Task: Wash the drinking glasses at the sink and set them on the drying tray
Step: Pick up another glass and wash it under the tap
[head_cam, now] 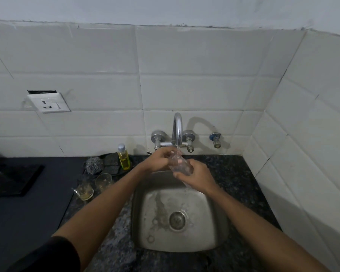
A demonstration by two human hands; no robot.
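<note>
A clear drinking glass [178, 163] is tilted under the running tap [177, 128], above the steel sink [143, 222]. My right hand [194, 178] grips its lower end. My left hand [161, 159] holds its upper end, fingers curled at the rim where the water lands. Water spills off the glass into the basin. Two more glasses [84, 190] [104, 181] stand on the counter left of the sink, with yellowish residue in them. A dark tray [14, 180] lies at the far left on the counter.
A yellow soap bottle [123, 157], a steel scourer [93, 163] and dark sponges [111, 163] sit behind the sink's left corner. A wall socket [48, 103] hangs loose at left. A small valve [216, 139] sticks out right of the tap. Tiled walls close in behind and right.
</note>
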